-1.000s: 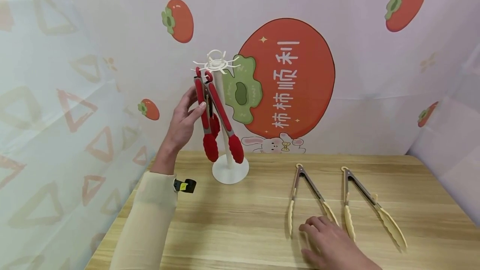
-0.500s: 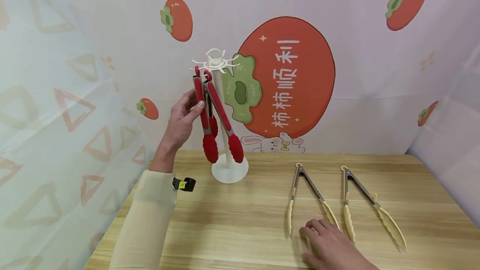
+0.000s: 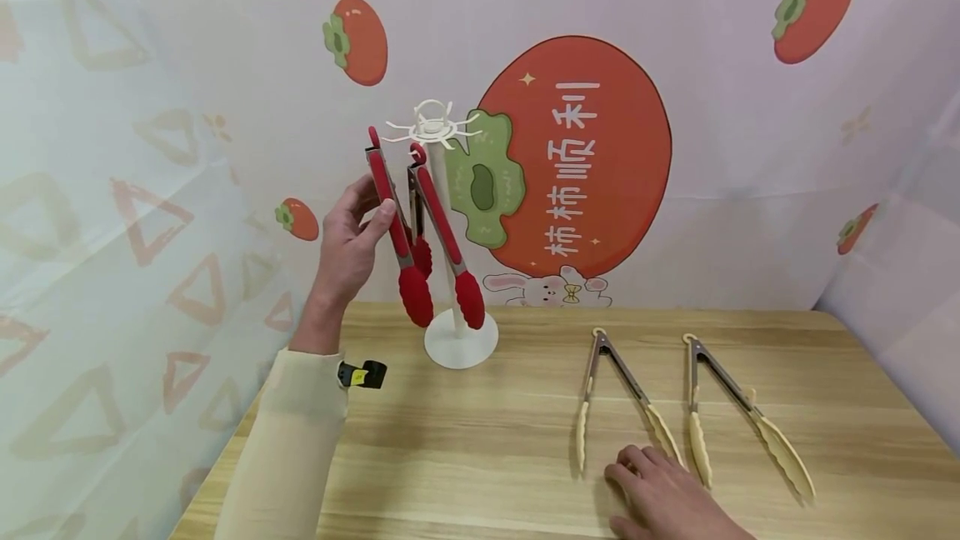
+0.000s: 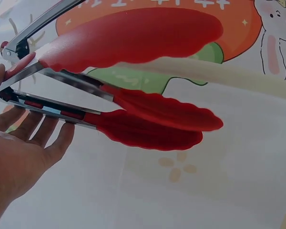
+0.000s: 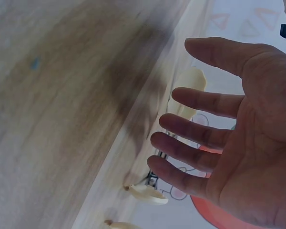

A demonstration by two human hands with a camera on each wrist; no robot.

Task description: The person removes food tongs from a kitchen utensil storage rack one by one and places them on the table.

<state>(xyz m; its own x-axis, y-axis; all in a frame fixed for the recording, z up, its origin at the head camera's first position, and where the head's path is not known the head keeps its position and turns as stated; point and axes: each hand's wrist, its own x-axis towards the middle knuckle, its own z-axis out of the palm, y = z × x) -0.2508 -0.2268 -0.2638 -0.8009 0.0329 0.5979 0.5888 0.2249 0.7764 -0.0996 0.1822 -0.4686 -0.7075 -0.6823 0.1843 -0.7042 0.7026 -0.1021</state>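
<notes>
My left hand grips red tongs by one handle, thumb in front and fingers behind. Their top ring stands just left of the white rack's hooks, apparently off them. A second pair of red tongs hangs from the rack close beside. In the left wrist view the red tong heads overlap, so which belongs to which pair is hard to tell. My right hand is low over the table, fingers spread and relaxed in the right wrist view, nearest the left beige-tipped tongs, holding nothing.
The rack's round white base stands toward the back of the wooden table. Another pair of beige-tipped tongs lies spread at the right. A printed cloth wall rises behind the table, with another at the left.
My left hand has moved left with its red tongs, and their ring has come away from the rack's hook. The other red tongs stay hanging. My right hand has barely shifted.
</notes>
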